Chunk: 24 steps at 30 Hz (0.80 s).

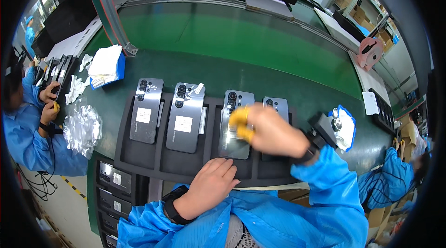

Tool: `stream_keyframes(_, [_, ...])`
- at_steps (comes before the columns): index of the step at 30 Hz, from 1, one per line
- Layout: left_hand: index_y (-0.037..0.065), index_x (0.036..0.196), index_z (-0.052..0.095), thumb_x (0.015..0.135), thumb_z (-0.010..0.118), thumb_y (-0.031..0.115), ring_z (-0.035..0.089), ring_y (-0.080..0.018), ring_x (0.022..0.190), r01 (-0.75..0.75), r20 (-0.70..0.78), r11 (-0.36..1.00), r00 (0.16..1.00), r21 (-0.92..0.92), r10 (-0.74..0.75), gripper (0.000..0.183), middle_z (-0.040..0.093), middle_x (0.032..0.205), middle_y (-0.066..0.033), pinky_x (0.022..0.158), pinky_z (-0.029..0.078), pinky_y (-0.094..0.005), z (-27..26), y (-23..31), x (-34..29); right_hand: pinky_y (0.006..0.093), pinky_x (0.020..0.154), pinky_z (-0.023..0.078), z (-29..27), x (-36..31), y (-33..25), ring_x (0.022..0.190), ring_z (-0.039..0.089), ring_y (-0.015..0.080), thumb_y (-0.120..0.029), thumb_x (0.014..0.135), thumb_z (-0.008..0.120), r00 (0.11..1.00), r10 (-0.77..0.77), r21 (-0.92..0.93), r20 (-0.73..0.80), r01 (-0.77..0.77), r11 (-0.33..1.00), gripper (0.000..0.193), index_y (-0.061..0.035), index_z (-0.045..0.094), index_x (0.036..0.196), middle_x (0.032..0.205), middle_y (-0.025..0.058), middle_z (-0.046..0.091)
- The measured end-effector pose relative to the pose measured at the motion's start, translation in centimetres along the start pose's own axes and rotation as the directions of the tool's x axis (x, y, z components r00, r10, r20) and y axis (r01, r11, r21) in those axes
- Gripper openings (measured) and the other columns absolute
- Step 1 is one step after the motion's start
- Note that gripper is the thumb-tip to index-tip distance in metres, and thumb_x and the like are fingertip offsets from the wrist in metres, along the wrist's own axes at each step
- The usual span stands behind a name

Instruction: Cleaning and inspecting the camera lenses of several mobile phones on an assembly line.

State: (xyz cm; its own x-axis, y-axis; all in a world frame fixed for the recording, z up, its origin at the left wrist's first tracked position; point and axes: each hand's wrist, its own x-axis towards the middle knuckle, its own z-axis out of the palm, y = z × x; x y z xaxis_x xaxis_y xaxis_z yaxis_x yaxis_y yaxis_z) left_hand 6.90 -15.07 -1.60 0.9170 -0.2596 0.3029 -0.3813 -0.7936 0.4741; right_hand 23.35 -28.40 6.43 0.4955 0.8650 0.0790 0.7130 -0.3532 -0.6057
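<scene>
My right hand, with yellow finger cots on its fingertips, is over a grey smartphone lying back up in a black foam tray. Motion smears these fingers, and whether they hold anything cannot be made out. Flat on the tray's near edge, below that phone, rests my left hand, fingers stretched out and nothing in them. Two phones with white labels, a left one and a larger one, lie in the slots to the left. Partly covered by my right hand is a phone at the right.
White cloths in a blue box and clear plastic bags lie at the left. At the right sit a metal-topped bottle and another blue box. A second phone tray stands lower left. Co-workers sit on both sides.
</scene>
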Motion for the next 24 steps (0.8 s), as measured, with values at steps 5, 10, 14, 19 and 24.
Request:
stream_keyframes(5, [-0.001,0.101,0.06,0.078,0.068,0.017,0.057,-0.0301,0.1,0.13,0.117,0.832,0.99,-0.539,-0.079,0.03,0.06,0.104,-0.015,0.095,0.043,-0.0416,0.6,-1.0,0.3,0.0442,0.093,0.047,-3.3,-1.9,-7.6,0.087,0.061,0.0331,-0.007,0.078,0.068,0.8,-0.531,0.417,0.279,0.397,0.817,0.012,-0.0033,0.064,0.089,0.089,0.0119,0.062])
stream_keyframes(10, [0.001,0.103,0.063,0.082,0.066,0.017,0.057,-0.031,0.106,-0.055,-0.059,0.998,0.997,-0.036,0.053,0.026,0.062,0.11,-0.0165,0.091,0.047,-0.0405,0.8,-1.2,-0.9,0.0303,0.076,0.051,-2.4,4.9,-6.2,0.081,0.061,0.0147,-0.005,0.082,0.067,0.958,-0.288,0.552,-0.011,0.246,0.797,0.018,-0.0036,0.066,0.1,0.09,0.0063,0.066])
stream_keyframes(14, [0.001,0.096,0.066,0.079,0.07,0.015,0.061,-0.0287,0.101,0.014,-0.118,0.998,0.993,-0.056,-0.02,0.022,0.065,0.106,-0.0129,0.092,0.049,-0.0383,-1.4,-0.9,-1.4,0.0275,0.072,0.051,2.0,11.5,0.5,0.076,0.063,0.013,-0.002,0.077,0.07,0.984,0.159,0.556,-0.085,-0.086,0.826,0.024,0.0016,0.066,0.101,0.083,0.0087,0.069])
stream_keyframes(19, [0.003,0.089,0.067,0.073,0.073,0.007,0.064,-0.0263,0.09,0.107,-0.316,0.994,0.942,-0.033,-0.112,0.017,0.067,0.092,-0.009,0.081,0.05,-0.0365,-4.0,-2.9,-3.0,0.031,0.076,0.051,3.7,13.7,4.0,0.082,0.067,0.0226,-0.004,0.075,0.072,0.959,0.24,0.334,-0.148,-0.18,0.925,0.03,-0.0006,0.067,0.104,0.086,0.0124,0.07])
stream_keyframes(24, [0.004,0.082,0.066,0.071,0.074,0.006,0.059,-0.0279,0.079,0.293,-0.415,0.954,0.876,0.056,-0.245,0.014,0.063,0.084,-0.0084,0.072,0.047,-0.0385,-5.0,-5.4,-4.0,0.0342,0.076,0.051,4.5,13.6,4.0,0.073,0.065,0.0223,-0.009,0.072,0.076,0.929,0.188,-0.01,-0.318,-0.201,0.979,0.04,-0.0018,0.065,0.11,0.081,0.012,0.069])
